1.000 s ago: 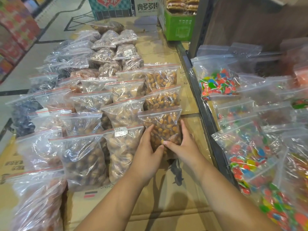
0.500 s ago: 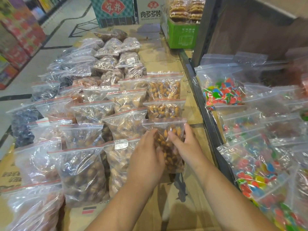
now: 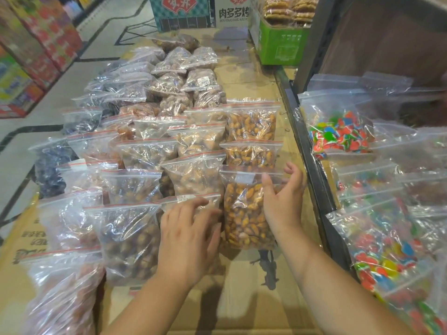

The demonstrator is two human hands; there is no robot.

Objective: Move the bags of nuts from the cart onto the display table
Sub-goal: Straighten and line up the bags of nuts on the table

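Note:
A clear zip bag of orange-brown nuts [image 3: 244, 213] lies at the near end of the right-hand row on the cardboard-covered display table [image 3: 242, 298]. My right hand [image 3: 283, 204] touches its right edge, thumb on the front and fingers relaxed. My left hand [image 3: 191, 233] rests with spread fingers on the neighbouring bag of pale nuts [image 3: 193, 201], just left of it. Two more bags of the same nuts [image 3: 251, 154] lie in line behind. The cart is out of view.
Several rows of clear bags of nuts and dried fruit [image 3: 135, 153] cover the table's left and far parts. A black shelf rail [image 3: 312, 165] runs along the right edge, with bags of coloured candy [image 3: 338, 134] beyond. A green box [image 3: 280, 44] stands at the back.
The nut bag has been laid down flatter and straightened in its row. My left hand slid off it onto the bag to the left; my right hand loosened and shifted to its right edge.

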